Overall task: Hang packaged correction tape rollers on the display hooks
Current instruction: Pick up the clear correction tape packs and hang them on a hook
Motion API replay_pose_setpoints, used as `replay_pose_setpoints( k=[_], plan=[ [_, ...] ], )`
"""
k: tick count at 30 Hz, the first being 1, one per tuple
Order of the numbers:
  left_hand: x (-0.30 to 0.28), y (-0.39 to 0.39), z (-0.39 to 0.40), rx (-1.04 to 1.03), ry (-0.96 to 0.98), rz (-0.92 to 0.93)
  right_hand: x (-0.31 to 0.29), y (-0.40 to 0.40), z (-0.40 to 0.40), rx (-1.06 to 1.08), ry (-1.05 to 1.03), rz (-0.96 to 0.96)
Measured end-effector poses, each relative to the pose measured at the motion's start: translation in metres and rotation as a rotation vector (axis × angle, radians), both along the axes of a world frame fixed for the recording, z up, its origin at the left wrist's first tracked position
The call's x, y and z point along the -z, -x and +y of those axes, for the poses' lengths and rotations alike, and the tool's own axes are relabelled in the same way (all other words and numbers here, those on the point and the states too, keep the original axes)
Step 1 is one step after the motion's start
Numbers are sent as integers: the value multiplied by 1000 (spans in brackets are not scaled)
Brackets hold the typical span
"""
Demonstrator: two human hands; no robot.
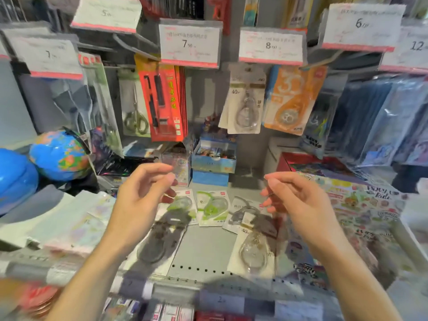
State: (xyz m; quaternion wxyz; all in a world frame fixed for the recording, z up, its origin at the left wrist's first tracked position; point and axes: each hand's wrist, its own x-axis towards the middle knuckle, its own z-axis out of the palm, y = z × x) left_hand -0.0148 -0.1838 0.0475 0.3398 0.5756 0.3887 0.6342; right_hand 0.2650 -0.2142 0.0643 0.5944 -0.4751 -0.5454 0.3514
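Note:
Several packaged correction tape rollers lie flat on the grey shelf (pixel 205 247): two green ones (pixel 213 208), a dark one (pixel 159 242) and a clear "40m" one (pixel 252 250). A white "40m" pack (pixel 245 100) hangs on a hook under the 8.00 price tag (pixel 271 46), with an orange pack (pixel 289 98) beside it. My left hand (pixel 143 195) and my right hand (pixel 298 200) hover above the loose packs. Their fingers are loosely curled and I see nothing in either hand.
Red pen packs (pixel 164 100) and scissors (pixel 135 112) hang left of the 7.90 tag (pixel 190 44). Two globes (pixel 59 154) sit at the left, small card boxes (pixel 215 156) at the shelf's back, sticker sheets (pixel 361 205) at the right. Blue sleeves (pixel 382 117) hang far right.

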Motion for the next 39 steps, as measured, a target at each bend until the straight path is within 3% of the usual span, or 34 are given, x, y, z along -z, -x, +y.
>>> replay_pose_setpoints(
  k=[8,13,18,22,30,35,39],
  plan=[
    [17,82,44,139,34,129,32,50,8,137,46,50],
    [42,114,78,280,116,563,71,104,28,184,215,-157],
    [54,111,97,315,-63,1237,99,147,47,88,504,-370],
    [62,103,103,397,-63,1471,102,162,55,52,608,-190],
    [73,97,105,401,0,1445,104,164,59,-30,672,106],
    [77,102,101,395,86,1234,100,161,61,-82,625,109],
    [68,93,100,371,131,959,90,144,71,-76,470,191]
  ],
)
